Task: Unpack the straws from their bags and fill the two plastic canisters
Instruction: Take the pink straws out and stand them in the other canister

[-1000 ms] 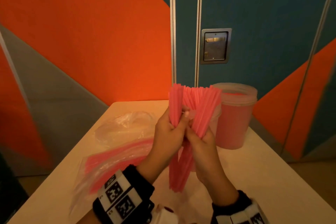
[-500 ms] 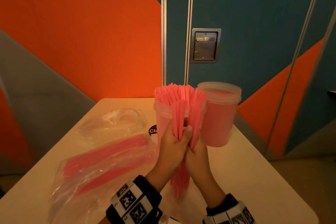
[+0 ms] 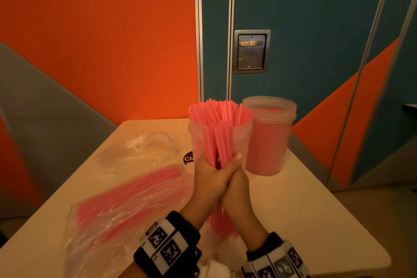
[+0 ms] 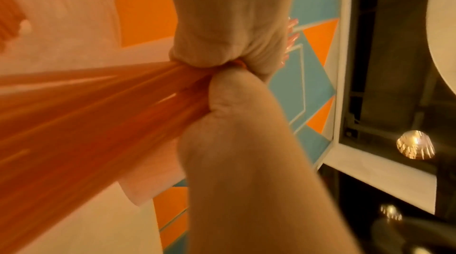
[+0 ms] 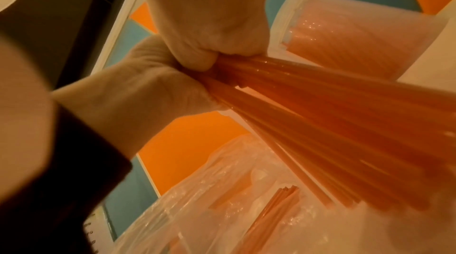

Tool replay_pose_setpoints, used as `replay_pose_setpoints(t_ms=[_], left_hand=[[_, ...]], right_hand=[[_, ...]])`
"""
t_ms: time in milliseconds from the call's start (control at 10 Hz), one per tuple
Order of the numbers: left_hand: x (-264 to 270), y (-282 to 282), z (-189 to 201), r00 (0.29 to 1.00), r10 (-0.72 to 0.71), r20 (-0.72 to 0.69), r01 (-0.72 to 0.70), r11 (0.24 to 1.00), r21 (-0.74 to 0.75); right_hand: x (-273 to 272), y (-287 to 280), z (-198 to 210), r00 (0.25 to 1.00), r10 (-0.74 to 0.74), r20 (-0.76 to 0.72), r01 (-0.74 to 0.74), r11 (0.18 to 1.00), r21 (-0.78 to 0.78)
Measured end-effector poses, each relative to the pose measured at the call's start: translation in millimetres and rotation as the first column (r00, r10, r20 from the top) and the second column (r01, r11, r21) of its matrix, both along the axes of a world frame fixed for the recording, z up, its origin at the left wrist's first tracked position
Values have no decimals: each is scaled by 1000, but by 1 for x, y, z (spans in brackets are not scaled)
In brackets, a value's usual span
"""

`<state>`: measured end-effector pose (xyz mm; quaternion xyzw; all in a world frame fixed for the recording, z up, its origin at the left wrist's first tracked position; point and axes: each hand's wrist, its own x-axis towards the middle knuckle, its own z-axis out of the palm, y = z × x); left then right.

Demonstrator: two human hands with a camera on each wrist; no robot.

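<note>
— Both hands clenched one bundle of pink straws between them: the left hand wrapped it from the left, the right hand from the right, pressed together at mid-length.

— And where did the bundle sit?

— Upright over the near edge of the table, its top fanned in front of the nearer canister, its lower ends hanging below the wrists. Whether the tips touched the canister could not be told.

— What did the canisters hold?

— The nearer canister, clear plastic and lidless, stood full of pink straws that stuck out above its rim. The farther canister, just beside it to the right, showed pink through its cloudy wall up to the neck.

— The bags?

— One clear bag with straws lay flat on the table to the left, pink straws lengthwise inside. Behind it lay a crumpled clear bag; no straws showed in it.

— Any writing?

— A dark round sticker on the table, half hidden by the nearer canister, showed white letters "Cla". The black wristbands carried square black-and-white code markers.
</note>
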<state>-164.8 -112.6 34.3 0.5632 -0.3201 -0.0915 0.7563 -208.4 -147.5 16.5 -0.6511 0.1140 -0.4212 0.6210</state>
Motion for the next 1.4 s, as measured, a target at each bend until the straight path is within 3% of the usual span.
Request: replay_pose_setpoints(t_ms=[100,200,400,500,600,700,800,900,1100,1200,1300,1400], left_hand=[[0,-4,3,992,-49,-120,45,998,-34],[0,-6,10,983,-121,-135,119,993,-27],[-4,-8,17,976,-212,-52,215,975,54],[3,-5,19,971,-227,-69,231,971,55],[10,-4,25,973,-217,-83,219,976,10],[0,-8,26,987,-159,13,158,987,6],[-9,-13,22,993,-47,105,49,999,-16],[-9,-14,12,984,86,157,-85,996,-16],[-4,-14,-13,981,117,154,-140,980,145],[-2,-17,-14,985,97,143,-122,976,178],[-1,-19,-13,986,92,139,-118,976,185],[-1,-21,-12,995,56,87,-71,982,176]], right_hand=[[0,-4,1,992,-122,0,121,981,-154],[0,-16,-4,998,-57,-9,54,984,-171],[-11,-38,-7,965,258,-40,-261,958,-118],[-22,-52,-8,814,580,-14,-579,814,48],[-23,-51,-11,813,565,-143,-575,817,-43],[-8,-31,-13,960,187,-206,-223,960,-170],[6,-21,-19,974,-184,-135,153,965,-211],[8,-17,-25,933,-278,-227,242,954,-177],[8,-13,-37,864,-178,-471,132,983,-130],[2,-18,-41,881,-93,-463,91,996,-26],[-8,-19,-22,903,-21,-430,-10,997,-71],[-21,-34,-2,910,141,-389,-181,981,-68]])
